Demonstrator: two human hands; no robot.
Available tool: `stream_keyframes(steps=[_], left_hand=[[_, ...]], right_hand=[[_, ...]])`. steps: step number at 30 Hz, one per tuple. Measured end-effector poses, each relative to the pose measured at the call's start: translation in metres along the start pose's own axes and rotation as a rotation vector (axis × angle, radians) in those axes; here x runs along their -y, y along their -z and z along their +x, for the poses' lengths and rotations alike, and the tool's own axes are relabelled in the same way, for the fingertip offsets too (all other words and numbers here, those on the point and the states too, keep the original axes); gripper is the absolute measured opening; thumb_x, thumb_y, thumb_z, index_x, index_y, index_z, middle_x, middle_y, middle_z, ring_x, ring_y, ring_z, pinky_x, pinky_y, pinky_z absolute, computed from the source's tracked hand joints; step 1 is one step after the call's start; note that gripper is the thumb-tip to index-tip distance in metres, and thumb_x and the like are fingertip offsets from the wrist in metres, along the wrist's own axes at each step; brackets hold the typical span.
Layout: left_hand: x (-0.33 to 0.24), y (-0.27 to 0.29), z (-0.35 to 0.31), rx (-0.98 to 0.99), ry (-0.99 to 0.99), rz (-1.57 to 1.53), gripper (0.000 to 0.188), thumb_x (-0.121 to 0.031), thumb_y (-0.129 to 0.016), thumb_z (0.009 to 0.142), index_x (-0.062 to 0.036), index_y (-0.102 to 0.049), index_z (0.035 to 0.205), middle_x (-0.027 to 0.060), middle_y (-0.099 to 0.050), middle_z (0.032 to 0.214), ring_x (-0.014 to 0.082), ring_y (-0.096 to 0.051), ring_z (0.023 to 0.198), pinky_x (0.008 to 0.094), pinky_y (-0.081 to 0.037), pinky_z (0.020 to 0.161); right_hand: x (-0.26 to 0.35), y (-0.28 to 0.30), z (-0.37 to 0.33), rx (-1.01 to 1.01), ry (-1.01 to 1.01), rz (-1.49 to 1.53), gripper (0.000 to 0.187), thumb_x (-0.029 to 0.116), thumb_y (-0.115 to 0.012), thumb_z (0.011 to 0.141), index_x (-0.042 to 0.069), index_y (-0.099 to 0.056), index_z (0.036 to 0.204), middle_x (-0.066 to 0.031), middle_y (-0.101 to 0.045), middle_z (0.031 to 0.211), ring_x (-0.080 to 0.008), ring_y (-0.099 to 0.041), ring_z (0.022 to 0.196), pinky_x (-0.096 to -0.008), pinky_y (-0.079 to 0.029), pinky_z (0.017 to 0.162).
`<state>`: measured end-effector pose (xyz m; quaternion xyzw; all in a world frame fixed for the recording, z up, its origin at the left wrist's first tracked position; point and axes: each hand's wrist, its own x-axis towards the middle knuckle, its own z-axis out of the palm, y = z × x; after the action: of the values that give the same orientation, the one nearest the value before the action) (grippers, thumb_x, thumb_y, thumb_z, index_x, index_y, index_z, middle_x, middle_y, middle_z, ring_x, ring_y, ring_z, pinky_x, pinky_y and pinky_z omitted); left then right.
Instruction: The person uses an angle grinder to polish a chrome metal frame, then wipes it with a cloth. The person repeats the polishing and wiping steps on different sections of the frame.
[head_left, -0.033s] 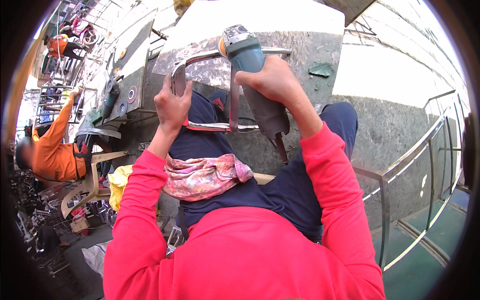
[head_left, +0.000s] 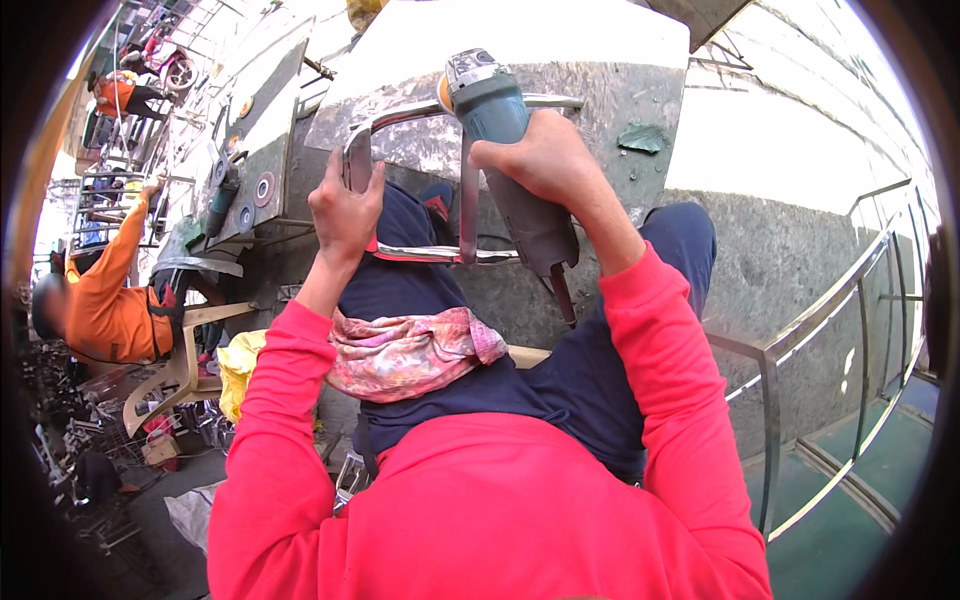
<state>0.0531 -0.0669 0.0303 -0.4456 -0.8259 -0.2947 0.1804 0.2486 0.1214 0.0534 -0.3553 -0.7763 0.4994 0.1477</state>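
My right hand point(head_left: 548, 165) is wrapped round the body of a blue-and-grey angle grinder point(head_left: 495, 112). Its orange-edged disc, at the far left of the tool head, is at the far bar of a bent metal frame point(head_left: 468, 195); whether the two touch I cannot tell. The frame's left end is gripped by my left hand point(head_left: 346, 208), thumb and fingers on its upright side. The near bar of the frame lies over my left leg. A patterned pink cloth point(head_left: 415, 355) is draped across my lap.
A worn board point(head_left: 640, 100) lies ahead, with a dark green scrap point(head_left: 641, 138) on it. At left, a table point(head_left: 268, 130) bears another grinder point(head_left: 220, 205) and several discs. A person in orange point(head_left: 115, 290) sits beyond it. Metal railing-like bars point(head_left: 768, 420) stand at right.
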Motion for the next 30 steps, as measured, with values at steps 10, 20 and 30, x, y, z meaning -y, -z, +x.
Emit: stream_keyframes(steps=[10, 20, 30], left_hand=[[0.0, -0.002, -0.004, -0.058, -0.062, -0.009, 0.05, -0.025, -0.077, 0.081, 0.0064, -0.061, 0.116, 0.0278, -0.068, 0.086, 0.043, -0.07, 0.079, 0.0446, -0.056, 0.067], [-0.003, -0.003, -0.009, -0.062, -0.096, -0.06, 0.048, -0.02, -0.076, 0.081, 0.0048, -0.059, 0.118, 0.0261, -0.069, 0.089, 0.0421, -0.069, 0.081, 0.0431, -0.056, 0.07], [-0.007, -0.001, -0.013, -0.077, -0.119, -0.04, 0.049, -0.019, -0.078, 0.08, 0.0027, -0.06, 0.12, 0.0247, -0.07, 0.09, 0.0403, -0.07, 0.082, 0.0423, -0.056, 0.069]], right_hand=[[-0.006, 0.018, -0.003, -0.013, -0.039, -0.009, 0.063, 0.048, -0.076, 0.063, -0.014, -0.066, 0.072, -0.0237, -0.068, 0.07, -0.0325, -0.069, 0.063, -0.0398, -0.055, 0.06], [-0.019, 0.026, 0.0, -0.027, -0.142, 0.02, 0.064, 0.049, -0.077, 0.064, -0.013, -0.067, 0.075, -0.022, -0.068, 0.071, -0.0288, -0.069, 0.064, -0.0398, -0.055, 0.061], [-0.021, 0.021, -0.002, 0.025, -0.046, 0.112, 0.065, 0.051, -0.077, 0.065, -0.013, -0.067, 0.074, -0.0192, -0.067, 0.069, -0.0267, -0.067, 0.061, -0.0381, -0.053, 0.057]])
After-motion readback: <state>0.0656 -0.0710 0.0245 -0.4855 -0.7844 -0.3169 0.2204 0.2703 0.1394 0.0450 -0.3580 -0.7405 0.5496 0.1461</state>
